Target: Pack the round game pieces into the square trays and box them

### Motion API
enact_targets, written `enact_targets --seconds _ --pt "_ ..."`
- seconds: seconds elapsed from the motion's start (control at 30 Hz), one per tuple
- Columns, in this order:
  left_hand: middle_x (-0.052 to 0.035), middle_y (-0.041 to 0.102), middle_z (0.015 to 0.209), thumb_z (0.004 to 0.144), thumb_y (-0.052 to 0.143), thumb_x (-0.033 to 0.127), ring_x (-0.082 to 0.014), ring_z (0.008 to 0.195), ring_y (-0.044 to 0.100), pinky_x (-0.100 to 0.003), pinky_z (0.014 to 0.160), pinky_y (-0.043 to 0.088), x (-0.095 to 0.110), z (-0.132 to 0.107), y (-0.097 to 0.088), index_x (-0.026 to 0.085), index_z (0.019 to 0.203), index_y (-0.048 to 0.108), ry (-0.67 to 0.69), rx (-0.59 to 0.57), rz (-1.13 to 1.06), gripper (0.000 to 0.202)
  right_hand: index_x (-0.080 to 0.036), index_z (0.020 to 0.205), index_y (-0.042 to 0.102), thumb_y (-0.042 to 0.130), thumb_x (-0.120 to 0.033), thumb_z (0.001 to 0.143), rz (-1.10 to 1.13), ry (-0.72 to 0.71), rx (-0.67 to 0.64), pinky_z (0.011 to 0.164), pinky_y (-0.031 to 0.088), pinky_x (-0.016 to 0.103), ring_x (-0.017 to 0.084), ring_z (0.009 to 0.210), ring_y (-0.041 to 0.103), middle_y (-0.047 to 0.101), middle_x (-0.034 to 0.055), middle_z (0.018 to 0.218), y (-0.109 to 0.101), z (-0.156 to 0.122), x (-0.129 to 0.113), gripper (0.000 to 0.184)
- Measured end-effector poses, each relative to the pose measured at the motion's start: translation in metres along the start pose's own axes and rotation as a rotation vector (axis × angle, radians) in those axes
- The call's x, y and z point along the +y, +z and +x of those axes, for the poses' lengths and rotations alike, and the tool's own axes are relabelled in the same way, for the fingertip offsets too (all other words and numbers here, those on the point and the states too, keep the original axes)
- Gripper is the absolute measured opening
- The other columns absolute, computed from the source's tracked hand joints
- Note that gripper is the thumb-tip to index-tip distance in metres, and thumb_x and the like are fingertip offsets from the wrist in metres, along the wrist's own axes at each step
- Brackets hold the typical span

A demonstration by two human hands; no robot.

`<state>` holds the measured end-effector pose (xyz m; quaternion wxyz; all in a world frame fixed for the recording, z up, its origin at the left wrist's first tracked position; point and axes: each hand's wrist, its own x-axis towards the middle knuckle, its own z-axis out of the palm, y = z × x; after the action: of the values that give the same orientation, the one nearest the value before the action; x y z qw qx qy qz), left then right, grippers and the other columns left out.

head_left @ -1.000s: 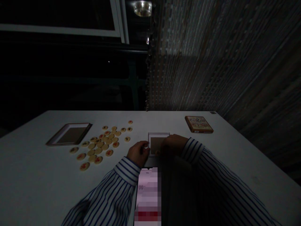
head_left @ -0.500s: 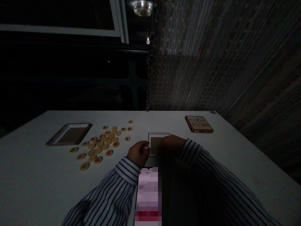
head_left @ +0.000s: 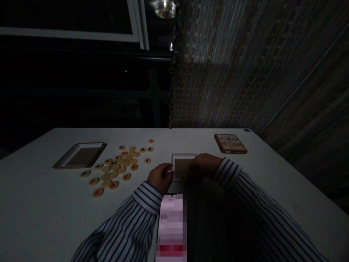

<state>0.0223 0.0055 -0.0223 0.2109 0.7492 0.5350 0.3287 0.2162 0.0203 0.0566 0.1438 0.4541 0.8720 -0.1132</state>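
A shallow white-walled box (head_left: 184, 155) with a brown bottom lies open in front of me. My left hand (head_left: 160, 177) pinches its left wall between thumb and fingers. Over the box's right side is my right hand (head_left: 205, 165), its fingers bent down and lost in deep shadow. Inside the box, near its front wall, a round Chinese chess piece (head_left: 183, 176) shows dimly beside my right hand. To the left, several more wooden chess pieces (head_left: 115, 167) lie spread out, some with red or black characters, others blank side up.
An open box half (head_left: 79, 166) with a brown bottom rests at the left. A printed flat box (head_left: 230, 143) lies at the back right. Close to me is a lit phone (head_left: 171, 222). Beyond the white table (head_left: 272, 189) hangs a string curtain (head_left: 218, 72).
My right hand has shifted slightly right, and a chess piece now shows in the box where the hand was. My left hand stays on the wall.
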Motion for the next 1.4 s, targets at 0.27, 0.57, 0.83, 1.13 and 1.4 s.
enact_targets --seconds 0.27,0.57,0.83,1.13,1.4 --pt "-0.0018 0.064 0.078 0.067 0.050 0.019 -0.0121 0.066 0.059 -0.024 0.064 0.046 0.0020 -0.0006 -0.0013 0.017 0.090 0.058 -0.015 -0.008 -0.002 0.024 -0.023 0.086 0.066 0.050 -0.025 0.068 0.013 0.064 -0.047 0.065 0.038 0.024 0.018 0.079 0.059 0.066 0.0045 0.085 0.0008 -0.0023 0.0017 0.024" --pt "-0.0025 0.064 0.079 0.068 0.051 0.021 -0.0125 0.066 0.058 -0.025 0.065 0.046 0.0029 -0.0003 -0.0013 0.016 0.090 0.058 -0.022 -0.014 0.007 0.024 -0.022 0.085 0.066 0.052 -0.027 0.067 0.027 0.084 -0.089 0.063 0.038 0.023 0.017 0.076 0.059 0.065 0.0057 0.083 0.0001 -0.0012 0.0008 0.023" --pt "-0.0020 0.064 0.078 0.068 0.050 0.020 -0.0118 0.065 0.058 -0.024 0.064 0.046 0.0014 -0.0007 0.0003 0.016 0.091 0.057 -0.015 -0.006 -0.002 0.025 -0.023 0.085 0.066 0.051 -0.026 0.068 0.017 0.100 -0.083 0.063 0.038 0.024 0.017 0.076 0.059 0.065 0.0055 0.082 -0.0005 -0.0023 -0.0003 0.023" --pt "-0.0024 0.064 0.081 0.068 0.050 0.022 -0.0126 0.068 0.059 -0.025 0.066 0.046 0.0015 -0.0006 -0.0016 0.017 0.092 0.057 -0.022 -0.018 -0.003 0.025 -0.023 0.083 0.067 0.053 -0.029 0.068 0.003 0.137 -0.127 0.064 0.039 0.024 0.017 0.077 0.059 0.066 0.0052 0.084 -0.0040 -0.0033 -0.0054 0.022" --pt "-0.0027 0.065 0.080 0.068 0.050 0.021 -0.0124 0.067 0.059 -0.024 0.065 0.046 0.0037 -0.0005 -0.0025 0.016 0.091 0.057 -0.031 -0.026 0.006 0.025 -0.023 0.085 0.067 0.054 -0.029 0.066 -0.009 0.135 -0.119 0.065 0.039 0.026 0.019 0.079 0.059 0.066 0.0055 0.085 -0.0024 -0.0027 -0.0035 0.024"
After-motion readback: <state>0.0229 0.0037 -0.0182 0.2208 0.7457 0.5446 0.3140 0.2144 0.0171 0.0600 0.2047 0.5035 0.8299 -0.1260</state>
